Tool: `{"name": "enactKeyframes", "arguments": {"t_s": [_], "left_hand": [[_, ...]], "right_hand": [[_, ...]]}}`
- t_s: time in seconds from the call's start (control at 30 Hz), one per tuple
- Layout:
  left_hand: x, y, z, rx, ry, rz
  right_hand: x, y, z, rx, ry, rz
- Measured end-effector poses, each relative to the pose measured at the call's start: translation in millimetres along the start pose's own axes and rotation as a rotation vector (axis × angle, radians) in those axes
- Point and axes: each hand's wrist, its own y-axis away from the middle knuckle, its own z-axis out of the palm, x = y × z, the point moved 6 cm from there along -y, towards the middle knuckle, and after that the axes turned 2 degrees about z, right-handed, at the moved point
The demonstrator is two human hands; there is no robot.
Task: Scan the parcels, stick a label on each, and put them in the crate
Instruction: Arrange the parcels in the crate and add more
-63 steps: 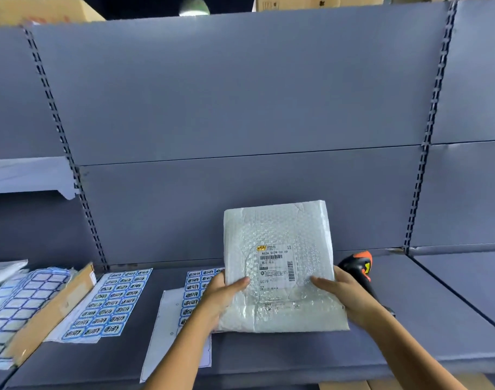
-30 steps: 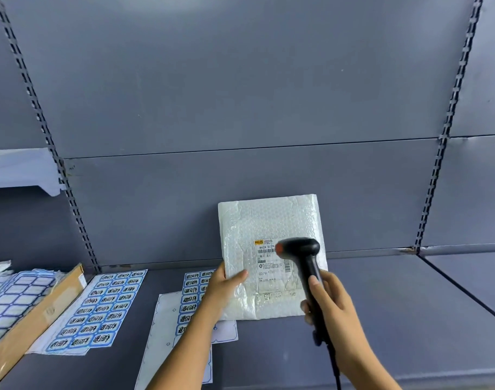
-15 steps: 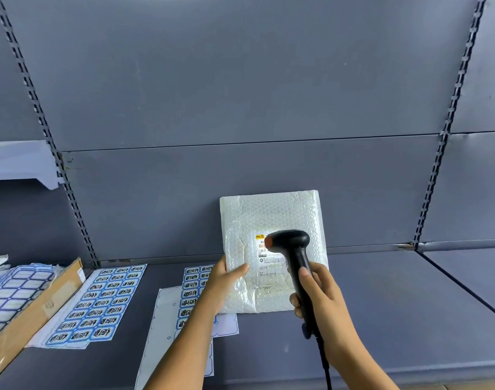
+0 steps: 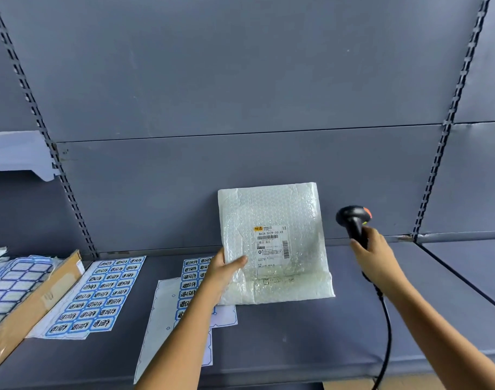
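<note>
The left hand (image 4: 222,273) pinches the bubble-wrap parcel (image 4: 271,240) at its left edge, tilting it upright; right of the parcel, the right hand (image 4: 374,258) grips the scanner (image 4: 353,220), well apart.

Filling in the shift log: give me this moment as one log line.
left hand: holds parcel upright on shelf | right hand: holds scanner right of parcel, apart | label sheets: on shelf, left

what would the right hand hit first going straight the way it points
Likely the right edge of the white bubble-wrap parcel; the right hand, gripping the black handheld scanner, points up-left toward it. Depth is unclear, so possibly the grey back panel.
</note>
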Motion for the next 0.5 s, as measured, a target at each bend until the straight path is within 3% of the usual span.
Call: {"name": "enactKeyframes", "arguments": {"t_s": [0.23,0.5], "left_hand": [[0,0,0,0.012,-0.013,0.010],[3,2,1,0.017,-0.035,0.001]], "right_hand": [[61,-19,23,-0.060,0.509,0.082],[73,-8,40,-0.123,0.814,0.069]]}}
